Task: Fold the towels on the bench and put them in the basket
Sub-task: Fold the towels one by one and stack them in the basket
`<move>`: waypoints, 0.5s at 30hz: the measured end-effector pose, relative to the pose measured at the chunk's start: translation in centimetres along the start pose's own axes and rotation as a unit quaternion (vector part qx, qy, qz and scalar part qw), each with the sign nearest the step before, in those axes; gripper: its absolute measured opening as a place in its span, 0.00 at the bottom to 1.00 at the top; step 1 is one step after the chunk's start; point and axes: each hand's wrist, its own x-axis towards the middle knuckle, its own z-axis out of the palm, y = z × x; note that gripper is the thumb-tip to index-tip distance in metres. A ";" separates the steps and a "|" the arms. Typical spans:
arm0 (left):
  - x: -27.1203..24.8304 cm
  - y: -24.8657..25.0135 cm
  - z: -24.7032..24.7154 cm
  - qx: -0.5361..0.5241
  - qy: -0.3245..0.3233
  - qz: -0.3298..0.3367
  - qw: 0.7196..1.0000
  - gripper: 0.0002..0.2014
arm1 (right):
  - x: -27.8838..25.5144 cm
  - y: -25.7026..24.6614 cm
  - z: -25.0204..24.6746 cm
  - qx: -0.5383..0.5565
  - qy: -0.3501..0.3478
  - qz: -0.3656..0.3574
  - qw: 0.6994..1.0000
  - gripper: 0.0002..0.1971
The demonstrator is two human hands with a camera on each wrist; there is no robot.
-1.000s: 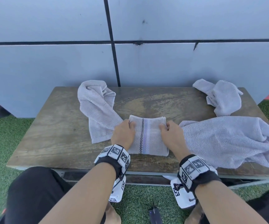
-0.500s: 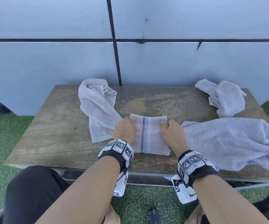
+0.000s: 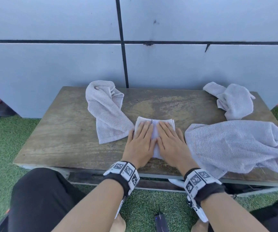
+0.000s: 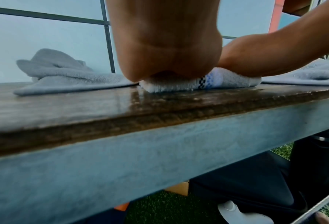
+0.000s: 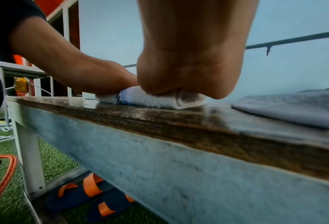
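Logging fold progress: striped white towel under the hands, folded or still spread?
Folded. The striped towel is a compact stacked pad; layered edges show in the right wrist view, with left hand and right hand pressing it flat.

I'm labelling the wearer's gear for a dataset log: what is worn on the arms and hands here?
Both forearms are bare, with no sleeves or gloves. The left hand and right hand carry no rings that can be seen. Each wrist wears a black strap with a band of white blocks printed with black square code markings; the right wrist band matches. A white camera housing hangs under each wrist.
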 end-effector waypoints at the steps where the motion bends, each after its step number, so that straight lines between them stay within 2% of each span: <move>1: 0.2 -0.2 0.2 0.005 -0.005 -0.008 1.000 0.30 | 0.1 0.1 0.2 0.003 -0.013 0.015 1.000 0.30; 12: 1.7 -0.2 -0.6 0.025 -0.049 -0.028 0.998 0.30 | 2.0 0.1 -0.4 -0.045 -0.052 0.046 0.997 0.31; 15: 1.8 -0.5 -1.2 0.057 -0.061 -0.055 0.995 0.31 | 2.1 -0.3 -1.4 -0.081 -0.057 0.051 0.994 0.32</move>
